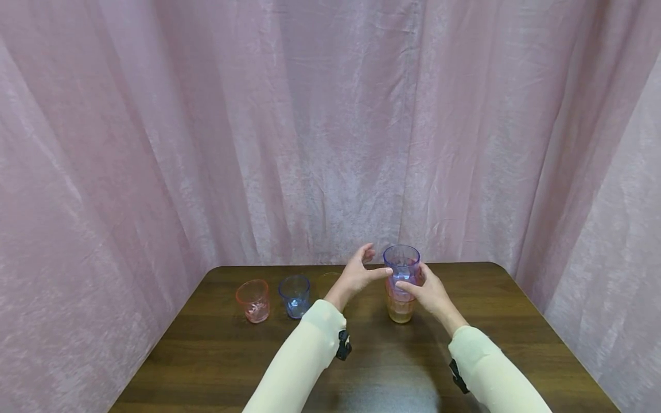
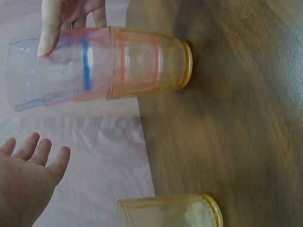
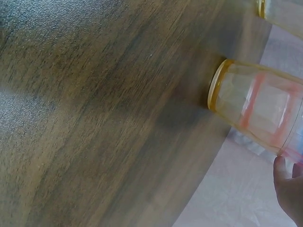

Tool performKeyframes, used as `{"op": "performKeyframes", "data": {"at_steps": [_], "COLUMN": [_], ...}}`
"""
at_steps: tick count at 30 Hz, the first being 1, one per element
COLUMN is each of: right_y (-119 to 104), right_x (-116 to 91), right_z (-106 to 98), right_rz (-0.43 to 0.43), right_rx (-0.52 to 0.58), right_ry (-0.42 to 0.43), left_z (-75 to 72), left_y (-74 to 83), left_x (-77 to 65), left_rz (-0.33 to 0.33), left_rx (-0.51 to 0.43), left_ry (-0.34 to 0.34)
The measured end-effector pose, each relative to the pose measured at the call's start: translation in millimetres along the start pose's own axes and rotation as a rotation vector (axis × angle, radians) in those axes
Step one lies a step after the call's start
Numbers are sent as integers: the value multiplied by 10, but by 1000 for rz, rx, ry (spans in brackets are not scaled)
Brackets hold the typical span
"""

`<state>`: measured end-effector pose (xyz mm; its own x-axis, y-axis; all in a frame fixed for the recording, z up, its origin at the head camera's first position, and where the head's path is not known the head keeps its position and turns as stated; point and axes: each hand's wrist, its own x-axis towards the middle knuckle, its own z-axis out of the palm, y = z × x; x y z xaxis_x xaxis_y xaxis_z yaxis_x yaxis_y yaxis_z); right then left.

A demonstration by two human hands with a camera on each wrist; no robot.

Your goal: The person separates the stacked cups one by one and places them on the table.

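A stack of clear tinted cups stands on the table, with a yellow cup (image 1: pixel 400 312) lowest, a pink cup (image 2: pixel 102 90) inside it and a blue cup (image 1: pixel 401 256) on top. My right hand (image 1: pixel 431 292) grips the stack from the right, thumb across the front and fingers behind, around the pink and blue cups. To the left of the stack, my left hand (image 1: pixel 356 278) holds nothing, its fingers spread. Its thumb tip lies beside the blue cup in the head view; whether it touches cannot be told. In the left wrist view, the left fingers (image 2: pixel 40 151) are apart from the stack.
On the left of the brown wooden table (image 1: pixel 206 355) stand a pink cup (image 1: pixel 254 304) and a blue cup (image 1: pixel 296 298). Another yellow cup (image 2: pixel 165 210) is partly hidden behind the left arm in the head view. A pink curtain (image 1: pixel 330 143) hangs behind the table.
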<state>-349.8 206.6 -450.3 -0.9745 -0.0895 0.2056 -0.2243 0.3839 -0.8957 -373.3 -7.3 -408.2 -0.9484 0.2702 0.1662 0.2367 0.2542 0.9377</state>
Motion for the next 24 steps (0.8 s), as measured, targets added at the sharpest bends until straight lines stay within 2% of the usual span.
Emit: {"op": "performKeyframes", "data": {"at_steps": [13,24], "right_y": [-23,25], "right_x": [-8,16], "right_z": [-23,-10], "right_rz": [-2,-20], "right_rx": [11,14], "right_ry": [-12,-4], "left_z": [229,313], "left_y": [-68,-42], "left_x": [118,146], "left_rz": [8,-3], "left_rx": [-9,-39], "left_ry": [-9,-33]}}
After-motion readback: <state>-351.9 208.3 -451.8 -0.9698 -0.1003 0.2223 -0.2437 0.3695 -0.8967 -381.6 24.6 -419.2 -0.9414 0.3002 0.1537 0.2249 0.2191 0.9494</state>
